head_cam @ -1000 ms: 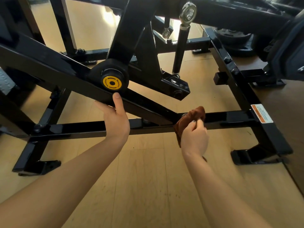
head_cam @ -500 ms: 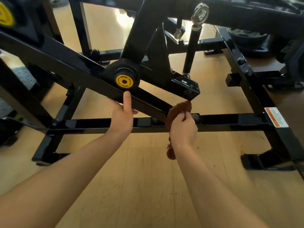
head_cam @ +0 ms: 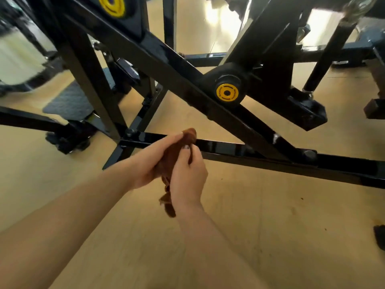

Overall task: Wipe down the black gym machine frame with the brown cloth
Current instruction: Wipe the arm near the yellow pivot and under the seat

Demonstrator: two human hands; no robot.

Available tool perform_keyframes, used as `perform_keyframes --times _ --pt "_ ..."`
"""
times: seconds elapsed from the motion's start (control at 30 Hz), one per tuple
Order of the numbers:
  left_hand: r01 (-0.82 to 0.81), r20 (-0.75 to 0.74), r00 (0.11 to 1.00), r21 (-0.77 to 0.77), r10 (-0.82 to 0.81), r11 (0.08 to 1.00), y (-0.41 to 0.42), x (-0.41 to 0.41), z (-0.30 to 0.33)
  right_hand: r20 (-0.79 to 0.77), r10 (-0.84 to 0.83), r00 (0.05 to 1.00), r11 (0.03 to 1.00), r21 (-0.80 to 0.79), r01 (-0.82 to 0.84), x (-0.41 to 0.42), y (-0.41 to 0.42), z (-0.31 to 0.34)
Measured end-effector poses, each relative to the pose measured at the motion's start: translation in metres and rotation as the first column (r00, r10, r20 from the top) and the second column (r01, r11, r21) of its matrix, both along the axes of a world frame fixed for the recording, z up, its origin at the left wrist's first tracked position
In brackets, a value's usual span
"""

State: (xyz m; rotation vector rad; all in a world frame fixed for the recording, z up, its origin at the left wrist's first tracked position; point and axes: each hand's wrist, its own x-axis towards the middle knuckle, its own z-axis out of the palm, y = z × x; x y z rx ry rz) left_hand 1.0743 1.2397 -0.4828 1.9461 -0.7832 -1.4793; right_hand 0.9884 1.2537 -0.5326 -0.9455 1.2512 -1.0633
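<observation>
Brown cloth (head_cam: 173, 155) now sits bunched between both hands, just in front of the low horizontal crossbar (head_cam: 225, 148) of the black gym machine frame (head_cam: 170, 67). A second ago the left hand (head_cam: 145, 161) was braced on the diagonal beam (head_cam: 256, 130) under the yellow pivot cap (head_cam: 227, 93); it has let go and come across to the cloth, its fingers lying fairly straight along the fabric. The right hand (head_cam: 188, 174) has come off the bar too, and its grip is curled round the cloth, whose tail hangs below the wrist. Wiping has paused, and the cloth seems to be off the metal, though blur makes that uncertain. This looks like refolding or regathering before the next stroke, probably along the crossbar just beyond the fingers.
</observation>
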Motion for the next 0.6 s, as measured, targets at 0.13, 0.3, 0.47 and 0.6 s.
perform_keyframes --times 0.13,0.3,0.47,0.6 --pt "-0.213 0.064 0.975 0.003 0.212 0.977 0.040 0.038 -0.009 0.053 0.311 0.949 0.946 0.077 -0.314 0.033 0.002 -0.011" --pt "-0.307 0.169 0.943 0.115 0.286 0.945 0.065 0.068 -0.020 0.322 0.342 0.883 0.811 0.374 -0.450 0.068 0.019 -0.027" --pt "-0.070 -0.073 0.992 0.361 0.103 0.930 0.064 0.094 -0.023 0.306 0.319 0.897 0.831 0.365 -0.420 0.063 0.001 -0.029" --pt "-0.029 -0.335 0.930 0.346 0.152 0.938 0.036 0.094 -0.032 0.333 0.199 0.922 0.887 0.339 -0.314 0.057 -0.026 -0.014"
